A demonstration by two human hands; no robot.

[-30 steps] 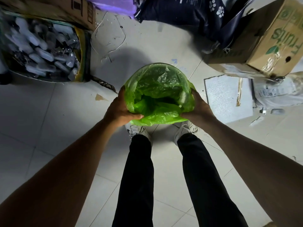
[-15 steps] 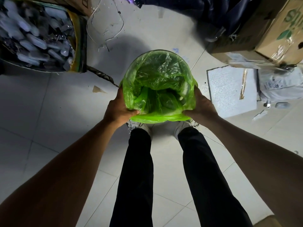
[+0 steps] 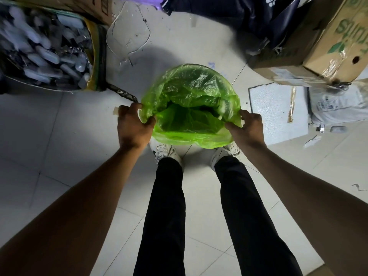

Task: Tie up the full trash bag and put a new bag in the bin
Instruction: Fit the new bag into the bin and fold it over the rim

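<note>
A bright green plastic bag (image 3: 191, 86) lines a round bin on the floor just beyond my feet; the bin itself is hidden under the plastic. The bag's mouth gapes open, with crumpled green film inside. My left hand (image 3: 133, 126) grips the bag's rim on the left side, thumb inside the fold. My right hand (image 3: 249, 128) pinches the rim on the right side. The near edge of the bag hangs folded over between both hands.
A box of plastic bottles (image 3: 43, 48) stands at the far left. A cardboard fruit box (image 3: 326, 46) and dark bags (image 3: 229, 12) sit at the far right. A white foam slab (image 3: 276, 110) lies right of the bin, and loose wire (image 3: 127, 34) lies behind it.
Both hands have shifted from cupping the bin's sides to grasping the bag's rim at left and right. The bag's mouth is stretched wider.
</note>
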